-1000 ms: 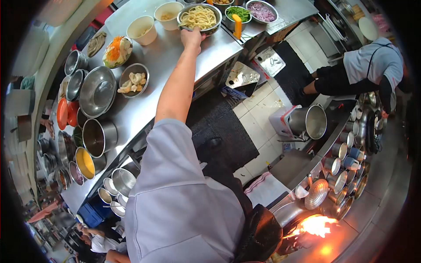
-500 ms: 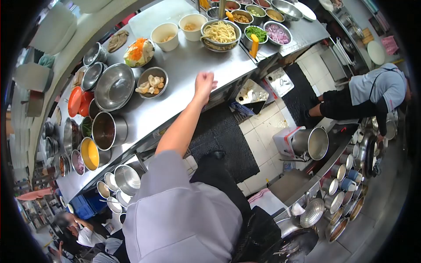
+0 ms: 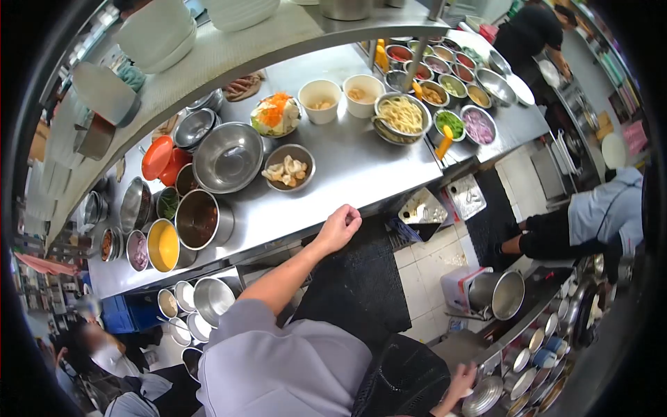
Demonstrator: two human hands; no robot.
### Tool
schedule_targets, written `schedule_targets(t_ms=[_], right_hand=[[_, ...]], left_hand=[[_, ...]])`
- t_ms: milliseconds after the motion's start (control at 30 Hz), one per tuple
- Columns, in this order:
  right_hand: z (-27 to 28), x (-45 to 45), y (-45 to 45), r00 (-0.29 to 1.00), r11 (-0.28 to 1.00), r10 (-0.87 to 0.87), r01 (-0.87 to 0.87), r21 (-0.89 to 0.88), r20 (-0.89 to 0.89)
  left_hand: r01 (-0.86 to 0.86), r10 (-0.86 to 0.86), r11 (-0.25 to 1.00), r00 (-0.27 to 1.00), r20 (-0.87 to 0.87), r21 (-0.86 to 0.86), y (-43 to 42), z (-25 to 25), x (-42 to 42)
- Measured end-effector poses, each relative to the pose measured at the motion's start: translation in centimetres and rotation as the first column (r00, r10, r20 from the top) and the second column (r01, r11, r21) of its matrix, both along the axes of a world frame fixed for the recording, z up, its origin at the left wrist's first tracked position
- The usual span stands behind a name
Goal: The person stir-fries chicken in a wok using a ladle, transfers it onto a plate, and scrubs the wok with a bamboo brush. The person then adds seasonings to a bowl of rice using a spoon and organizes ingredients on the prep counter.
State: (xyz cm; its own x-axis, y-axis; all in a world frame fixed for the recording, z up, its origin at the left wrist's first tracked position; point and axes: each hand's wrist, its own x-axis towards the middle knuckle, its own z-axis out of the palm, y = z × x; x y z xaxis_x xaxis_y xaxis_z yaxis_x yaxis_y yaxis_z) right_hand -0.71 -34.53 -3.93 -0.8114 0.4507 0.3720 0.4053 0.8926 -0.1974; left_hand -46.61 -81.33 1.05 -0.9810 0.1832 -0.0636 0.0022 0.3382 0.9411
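Note:
My left hand [image 3: 339, 228] is held out beyond the front edge of the steel counter [image 3: 375, 177], over the dark floor mat. Its fingers are curled in, and nothing shows in them. Nearest to it on the counter stands a small steel bowl [image 3: 289, 182] holding pale, chunky pieces of food. At the lower right, my right hand [image 3: 460, 382] has its fingers apart and appears to hold nothing. Beside it is a perforated metal strainer [image 3: 484, 397]. Whether the hand touches the strainer I cannot tell.
Along the counter stand noodles [image 3: 401, 115], two white tubs [image 3: 320, 101], shredded vegetables [image 3: 276, 115], a large steel bowl [image 3: 228, 158] and a pot of yellow liquid [image 3: 164, 245]. A shelf [image 3: 278, 50] overhangs the back. Co-workers stand right, upper right and lower left.
My left hand has drawn back from above the counter to beyond its front edge. My right hand has come into view at the lower right. The view has shifted.

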Motion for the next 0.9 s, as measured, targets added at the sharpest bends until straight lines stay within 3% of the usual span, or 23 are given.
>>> schedule_targets(t_ms=[33, 67, 100, 133, 167, 200, 300, 400, 433, 467, 500, 533, 600, 667, 733, 800, 900], right_hand=[[-4.8, -1.3, -0.8, 0.992, 0.953, -0.008, 0.046, -0.300, 0.127], [-7.9, -2.5, -1.6, 0.968, 0.816, 0.022, 0.126, -0.564, 0.249], [-9.0, -5.8, -3.5, 0.935, 0.690, 0.029, 0.237, -0.684, 0.353], [-10.1, -9.0, -6.0, 0.909, 0.589, 0.076, 0.292, -0.753, 0.411], [-10.6, -11.9, -8.1, 0.881, 0.500, 0.129, 0.339, -0.797, 0.456], [-10.4, -15.1, -10.2, 0.854, 0.426, 0.186, 0.376, -0.823, 0.487], [-8.4, -24.0, -13.6, 0.808, 0.283, 0.309, 0.424, -0.860, 0.501], [-5.4, -30.7, -12.8, 0.824, 0.279, 0.323, 0.387, -0.879, 0.465], [-4.4, -32.7, -12.3, 0.830, 0.315, 0.316, 0.366, -0.876, 0.460], [-2.5, -35.2, -12.2, 0.837, 0.453, 0.280, 0.317, -0.833, 0.471], [-0.7, -37.7, -11.7, 0.844, 0.580, 0.248, 0.264, -0.770, 0.475], [-0.1, -39.2, -11.3, 0.836, 0.581, 0.254, 0.271, -0.767, 0.487], [0.9, -41.9, -10.3, 0.852, 0.751, 0.262, 0.115, -0.650, 0.453], [4.2, -45.8, -12.6, 0.789, 0.802, 0.400, -0.055, -0.595, 0.466], [5.9, -49.3, -16.0, 0.764, 0.718, 0.515, -0.138, -0.683, 0.388], [7.6, -53.0, -20.6, 0.727, 0.555, 0.638, -0.206, -0.806, 0.254], [7.3, -57.2, -25.6, 0.516, 0.375, 0.849, -0.431, -0.821, 0.117]], left_hand=[[-0.018, 0.016, 0.998, 0.999, 0.042, 0.057, -0.7, -0.3, -0.3], [-0.020, 0.017, 0.999, 0.996, 0.092, 0.025, -1.4, 0.1, -0.7], [-0.033, 0.013, 0.994, 0.982, 0.186, 0.103, -2.3, -0.9, -1.2], [-0.051, 0.000, 0.983, 0.961, 0.276, 0.178, -3.2, -1.9, -1.9], [-0.178, 0.043, 0.940, 0.908, 0.416, 0.291, -3.7, -1.7, -2.6], [-0.192, 0.051, 0.938, 0.900, 0.433, 0.288, -4.4, -1.0, -3.6], [-0.058, 0.054, 0.997, 0.996, 0.073, 0.053, -5.4, 3.5, -7.2], [-0.091, 0.066, 0.984, 0.985, -0.162, -0.155, -6.3, 6.4, -13.5], [-0.191, 0.110, 0.944, 0.951, -0.288, -0.270, -6.5, 6.3, -15.7], [-0.298, 0.133, 0.880, 0.901, -0.412, -0.369, -6.6, 6.1, -17.6], [-0.299, 0.138, 0.879, 0.905, -0.403, -0.372, -6.7, 5.6, -19.5], [-0.332, 0.161, 0.871, 0.889, -0.429, -0.362, -6.9, 5.0, -20.9], [-0.367, 0.193, 0.862, 0.876, -0.442, -0.350, -7.3, 4.6, -22.3], [-0.330, 0.129, 0.845, 0.890, -0.438, -0.421, -9.1, 5.1, -21.1], [-0.379, 0.329, 0.803, 0.926, -0.188, -0.460, -11.8, 6.9, -17.9], [-0.440, 0.431, 0.782, 0.894, -0.127, -0.442, -14.7, 7.1, -14.6], [-0.342, 0.402, 0.766, 0.916, -0.009, -0.545, -16.4, 8.0, -10.8]])
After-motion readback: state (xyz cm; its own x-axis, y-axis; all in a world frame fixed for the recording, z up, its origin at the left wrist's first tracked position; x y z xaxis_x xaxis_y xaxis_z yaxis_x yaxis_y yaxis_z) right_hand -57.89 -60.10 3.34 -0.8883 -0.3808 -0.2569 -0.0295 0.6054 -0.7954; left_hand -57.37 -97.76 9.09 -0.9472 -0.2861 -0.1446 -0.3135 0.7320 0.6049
